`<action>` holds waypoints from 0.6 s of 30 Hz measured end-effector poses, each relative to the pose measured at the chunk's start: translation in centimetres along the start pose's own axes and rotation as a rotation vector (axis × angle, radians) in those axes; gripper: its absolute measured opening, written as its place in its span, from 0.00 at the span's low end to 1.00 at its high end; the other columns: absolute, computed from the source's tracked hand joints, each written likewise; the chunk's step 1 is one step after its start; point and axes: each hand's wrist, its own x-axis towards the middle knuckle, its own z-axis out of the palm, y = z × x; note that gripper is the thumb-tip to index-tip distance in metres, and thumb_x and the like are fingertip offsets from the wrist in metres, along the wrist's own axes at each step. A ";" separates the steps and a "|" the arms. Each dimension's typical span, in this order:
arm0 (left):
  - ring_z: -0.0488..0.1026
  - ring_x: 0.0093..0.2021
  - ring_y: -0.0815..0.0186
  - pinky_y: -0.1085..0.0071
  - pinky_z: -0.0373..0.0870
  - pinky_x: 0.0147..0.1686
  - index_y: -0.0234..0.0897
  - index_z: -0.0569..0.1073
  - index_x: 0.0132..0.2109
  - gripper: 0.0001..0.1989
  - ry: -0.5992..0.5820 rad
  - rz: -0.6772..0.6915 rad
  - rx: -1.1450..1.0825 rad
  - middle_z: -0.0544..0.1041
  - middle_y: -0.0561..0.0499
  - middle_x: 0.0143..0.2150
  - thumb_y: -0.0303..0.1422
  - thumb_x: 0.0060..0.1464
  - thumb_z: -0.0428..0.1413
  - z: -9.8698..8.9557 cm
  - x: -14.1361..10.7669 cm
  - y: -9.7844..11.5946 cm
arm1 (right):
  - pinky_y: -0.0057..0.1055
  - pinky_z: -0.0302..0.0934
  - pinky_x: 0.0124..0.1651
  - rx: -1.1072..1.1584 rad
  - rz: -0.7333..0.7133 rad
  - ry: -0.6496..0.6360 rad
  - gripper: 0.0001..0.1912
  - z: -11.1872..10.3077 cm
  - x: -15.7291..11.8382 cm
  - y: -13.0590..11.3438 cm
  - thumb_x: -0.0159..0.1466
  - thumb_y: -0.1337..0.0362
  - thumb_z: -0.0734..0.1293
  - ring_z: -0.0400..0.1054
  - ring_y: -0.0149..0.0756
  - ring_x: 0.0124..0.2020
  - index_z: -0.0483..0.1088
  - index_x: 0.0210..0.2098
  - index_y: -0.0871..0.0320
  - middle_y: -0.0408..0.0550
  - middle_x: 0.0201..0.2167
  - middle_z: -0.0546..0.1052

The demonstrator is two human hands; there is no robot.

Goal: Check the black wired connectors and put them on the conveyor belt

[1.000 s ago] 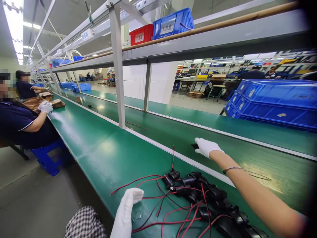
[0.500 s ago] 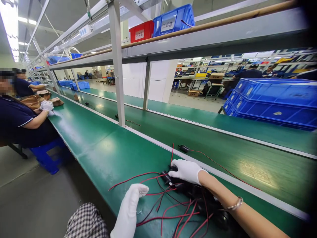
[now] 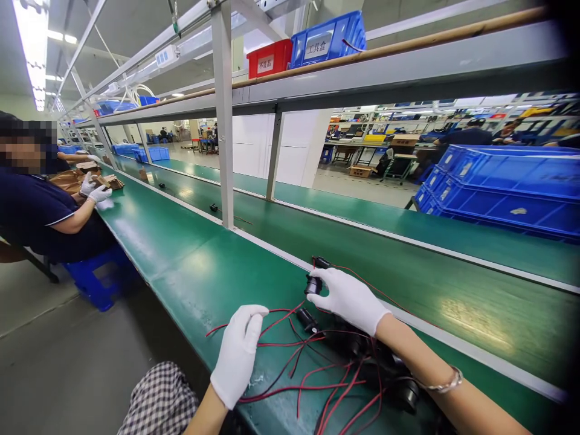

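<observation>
On the green bench point(image 3: 181, 263), black cylindrical components point(image 3: 356, 345) lie heaped, red and black wires point(image 3: 326, 385) trailing toward its near edge.

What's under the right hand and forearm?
Black parts and red and black wires on the green bench, showing below and beside the right hand and forearm. How many parts they cover can't be seen.
</observation>
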 end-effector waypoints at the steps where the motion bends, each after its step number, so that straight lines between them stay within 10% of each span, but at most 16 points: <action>1: 0.71 0.54 0.58 0.59 0.63 0.59 0.40 0.75 0.47 0.17 -0.005 0.000 -0.007 0.76 0.46 0.50 0.42 0.65 0.46 0.0 0.3 0.3 | 0.46 0.66 0.50 0.049 -0.051 0.046 0.21 -0.5 -0.3 -0.7 0.60 0.62 0.72 0.71 0.49 0.44 0.71 0.51 0.63 0.56 0.42 0.76; 10: 0.73 0.50 0.55 0.57 0.65 0.56 0.33 0.78 0.49 0.22 -0.505 0.012 -0.711 0.78 0.42 0.47 0.45 0.64 0.50 1.1 -0.7 3.1 | 0.36 0.67 0.55 0.497 -0.592 0.241 0.24 -0.6 -5.0 -7.1 0.65 0.53 0.67 0.68 0.42 0.53 0.60 0.58 0.48 0.50 0.52 0.70; 18: 0.73 0.47 0.57 0.65 0.66 0.49 0.33 0.75 0.46 0.25 -0.411 0.037 -0.609 0.77 0.43 0.44 0.49 0.50 0.64 -0.3 -3.1 4.0 | 0.42 0.65 0.60 0.506 -0.621 0.122 0.34 -0.6 -7.1 -7.4 0.64 0.67 0.65 0.61 0.46 0.62 0.52 0.67 0.48 0.54 0.61 0.64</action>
